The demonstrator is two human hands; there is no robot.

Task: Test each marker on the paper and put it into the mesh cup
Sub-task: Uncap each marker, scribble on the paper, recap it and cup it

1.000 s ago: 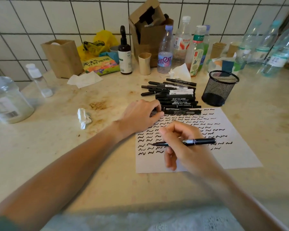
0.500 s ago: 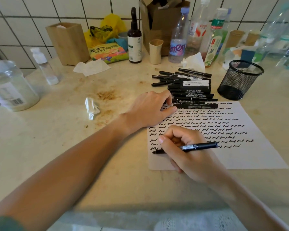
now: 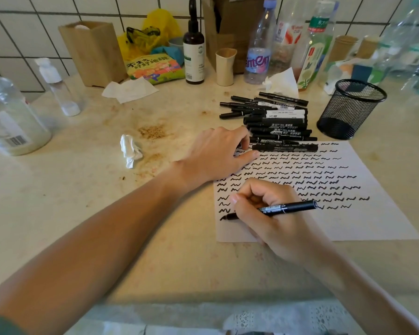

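A white paper (image 3: 363,221) covered in rows of black squiggles lies on the counter. My right hand (image 3: 273,218) grips a black marker (image 3: 288,208), its tip touching the paper's lower left corner. My left hand (image 3: 215,155) rests flat on the paper's upper left corner, fingers straight and touching the nearest marker. A pile of several black markers (image 3: 276,122) lies just beyond the paper. The black mesh cup (image 3: 348,108) stands upright to the right of the pile, and no marker shows inside it.
A crumpled tissue (image 3: 130,149) lies left of my left hand. Bottles (image 3: 258,44), a brown dropper bottle (image 3: 194,47), a small cup (image 3: 225,66), a cardboard box (image 3: 94,52) and a snack bag (image 3: 155,67) line the tiled wall. A plastic jar (image 3: 10,119) stands far left.
The marker tip has slid leftward to a lower line near the paper's left edge. My left hand stays on the paper. The camera has moved closer and tilted down.
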